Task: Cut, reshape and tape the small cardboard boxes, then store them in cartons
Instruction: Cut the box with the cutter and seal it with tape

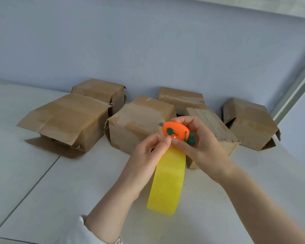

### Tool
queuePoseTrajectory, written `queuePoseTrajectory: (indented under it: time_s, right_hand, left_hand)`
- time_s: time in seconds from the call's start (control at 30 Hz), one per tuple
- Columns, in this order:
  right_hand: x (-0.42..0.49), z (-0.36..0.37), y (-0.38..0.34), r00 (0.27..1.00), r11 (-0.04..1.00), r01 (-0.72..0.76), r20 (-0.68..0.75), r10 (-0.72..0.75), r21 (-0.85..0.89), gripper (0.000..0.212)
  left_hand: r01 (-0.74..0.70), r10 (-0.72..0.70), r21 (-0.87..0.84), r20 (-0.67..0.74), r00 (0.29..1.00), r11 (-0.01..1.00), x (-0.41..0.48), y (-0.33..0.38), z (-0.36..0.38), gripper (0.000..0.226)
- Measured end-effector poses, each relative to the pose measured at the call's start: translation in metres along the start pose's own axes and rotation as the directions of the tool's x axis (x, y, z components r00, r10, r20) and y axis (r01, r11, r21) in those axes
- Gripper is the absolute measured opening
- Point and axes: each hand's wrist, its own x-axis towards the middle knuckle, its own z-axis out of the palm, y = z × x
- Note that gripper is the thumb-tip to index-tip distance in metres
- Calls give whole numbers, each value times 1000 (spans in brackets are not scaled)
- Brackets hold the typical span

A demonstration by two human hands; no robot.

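Head view: grip of right hand [202, 144] holds rounded orange cutter [176, 132]; left hand [147, 155] pinches glossy yellow tape [167, 182].

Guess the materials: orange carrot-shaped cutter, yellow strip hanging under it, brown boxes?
The cutter looks like moulded plastic, maybe rubbery: matte orange body, green slider knob. The yellow strip is thin smooth film, probably packing tape; it hangs flat. The boxes are brown cardboard: matte, creased, torn patches, old tape.

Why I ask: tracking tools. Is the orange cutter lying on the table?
No, the right hand holds the orange cutter up against the yellow tape strip.
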Motion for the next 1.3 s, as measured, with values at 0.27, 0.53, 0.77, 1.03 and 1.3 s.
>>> queuePoseTrajectory:
  time_s: [0.27,0.53,0.77,1.03,1.3]
  right_hand:
    - [-5,7,6,969,968,142,-171,-179,-210,43]
    - [-7,24,1,975,989,134,-172,-144,-68,36]
    - [-2,69,-4,984,985,115,-153,-95,132,31]
    - [-12,83,23,996,993,-82,-24,81,-85,33]
    - [-39,-29,16,948,883,105,-224,-228,-458,14]
  left_hand:
    - [4,-5,219,3,1000,976,-5,2,0,40]
    - [236,-200,163,-211,957,958,-33,10,-8,78]
    - [154,-40,282,-371,928,947,-58,24,-43,40]
    - [289,95,801,-392,915,524,-62,16,-59,33]
    - [319,161,911,-367,916,261,-54,-12,-30,35]
